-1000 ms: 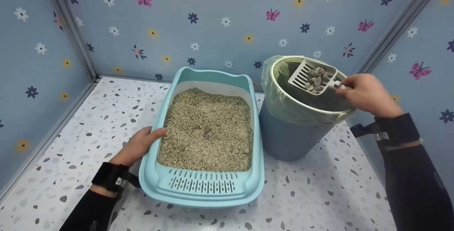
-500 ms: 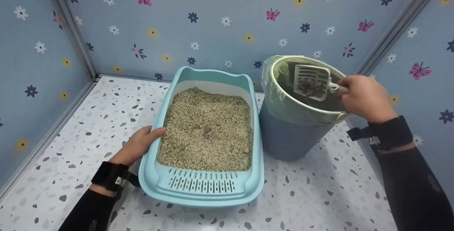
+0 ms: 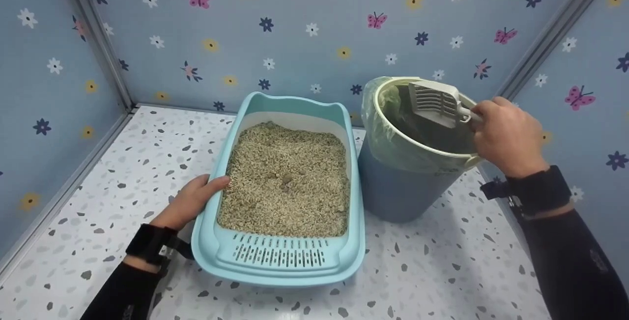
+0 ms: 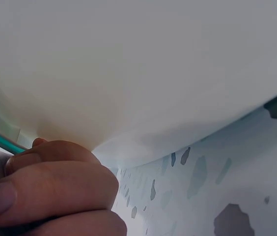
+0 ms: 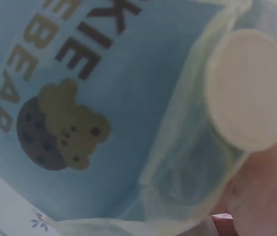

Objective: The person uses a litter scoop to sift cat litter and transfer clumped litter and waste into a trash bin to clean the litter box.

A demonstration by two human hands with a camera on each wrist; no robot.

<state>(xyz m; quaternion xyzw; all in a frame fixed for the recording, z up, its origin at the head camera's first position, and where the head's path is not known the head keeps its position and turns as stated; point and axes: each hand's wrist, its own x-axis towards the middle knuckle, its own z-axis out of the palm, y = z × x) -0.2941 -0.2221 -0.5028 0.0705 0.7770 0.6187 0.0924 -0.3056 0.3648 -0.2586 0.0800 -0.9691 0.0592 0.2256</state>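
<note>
My right hand [image 3: 511,135] grips the handle of a white slotted litter scoop [image 3: 436,102] over the mouth of a blue bin [image 3: 400,189]. The scoop is tipped steeply, and no clumps show on it. A pale yellow-green bag [image 3: 388,148] lines the bin under a cream rim. My left hand [image 3: 192,198] holds the left rim of a light-blue litter box [image 3: 280,276], thumb over the edge; the left wrist view shows the fingers [image 4: 55,187] curled underneath. Tan litter [image 3: 285,207] fills the box, with a few darker clumps [image 3: 287,180] near its middle.
The bin stands close to the litter box's right side. A speckled white surface [image 3: 132,177] lies under both. Flower-patterned blue panels [image 3: 295,40] enclose the back and sides. The right wrist view shows a bear print [image 5: 72,128] on the bin.
My right hand has turned the scoop over above the bin, and the grey clumps that were on it have gone from it. My left hand stays on the litter box rim.
</note>
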